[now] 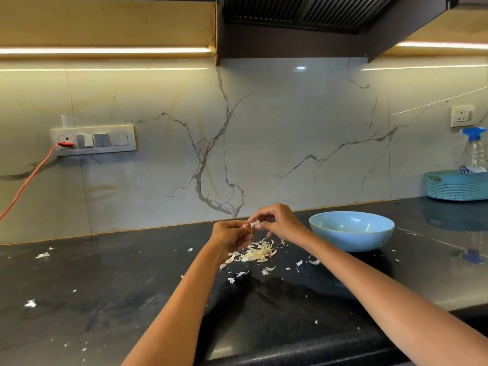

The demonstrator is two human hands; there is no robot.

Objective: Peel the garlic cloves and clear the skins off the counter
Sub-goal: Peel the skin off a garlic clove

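Pale garlic clove [254,223], half hidden, pinched between left hand [229,235] and right hand [280,220].

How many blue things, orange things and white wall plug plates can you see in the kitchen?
Blue things: 3, the bowl, the basket and the spray bottle's top.
Orange things: 1, the cable.
White wall plug plates: 2, the switch panel and the socket.
Total: 6
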